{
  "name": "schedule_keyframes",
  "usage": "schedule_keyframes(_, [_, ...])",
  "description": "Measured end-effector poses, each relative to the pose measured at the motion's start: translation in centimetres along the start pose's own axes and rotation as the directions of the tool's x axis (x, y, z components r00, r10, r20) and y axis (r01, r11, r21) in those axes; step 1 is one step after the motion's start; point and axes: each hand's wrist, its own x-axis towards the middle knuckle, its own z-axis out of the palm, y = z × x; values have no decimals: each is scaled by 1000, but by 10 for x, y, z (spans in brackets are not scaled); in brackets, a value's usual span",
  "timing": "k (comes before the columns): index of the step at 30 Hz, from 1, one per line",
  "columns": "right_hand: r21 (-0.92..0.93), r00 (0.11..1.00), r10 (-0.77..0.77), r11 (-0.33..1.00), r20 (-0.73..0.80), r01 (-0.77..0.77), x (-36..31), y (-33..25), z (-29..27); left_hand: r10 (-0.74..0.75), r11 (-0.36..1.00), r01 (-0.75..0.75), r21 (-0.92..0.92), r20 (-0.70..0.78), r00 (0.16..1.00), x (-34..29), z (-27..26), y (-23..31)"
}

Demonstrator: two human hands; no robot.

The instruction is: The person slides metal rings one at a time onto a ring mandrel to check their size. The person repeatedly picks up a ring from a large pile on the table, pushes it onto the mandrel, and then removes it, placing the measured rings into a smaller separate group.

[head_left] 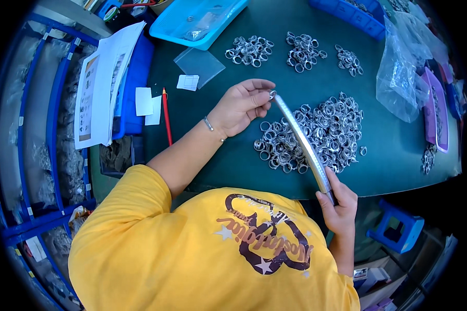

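My right hand is closed around the dark handle end of a silver ring mandrel, a long tapered metal stick. It slants up and left above a big heap of silver rings on the green table. At the thin end, the thumb and fingers of my left hand pinch a small silver ring. That ring sits right at the tip; whether it is around the stick or just touching it I cannot tell. Beyond the heap lie three smaller piles of rings, on the left, middle and right.
A light-blue tray, a clear plastic bag, paper slips and a red pen lie at left. Papers lean on a blue bin. Rightward are plastic bags, a pink basket and a blue stool.
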Motion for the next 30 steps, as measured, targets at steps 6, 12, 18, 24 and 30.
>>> schedule_keyframes(6, [-29, 987, -153, 988, -41, 152, 11, -1, 15, -96, 986, 60, 157, 230, 969, -15, 27, -18])
schedule_keyframes(12, [3, 974, -223, 975, -27, 223, 15, -2, 17, -44, 995, 17, 97, 288, 957, -18, 21, -17])
schedule_keyframes(18, [-20, 974, -224, 974, -14, 224, 13, 0, 13, -21, 967, -56, 248, 297, 955, -19, 25, -12])
schedule_keyframes(24, [-54, 970, -240, 970, -30, 238, 10, 5, 9, 19, 903, -167, 396, 351, 936, -18, 33, -6])
schedule_keyframes(30, [-57, 982, -188, 981, -12, 187, 5, 10, 5, 50, 916, -198, 349, 390, 920, -15, 37, -12])
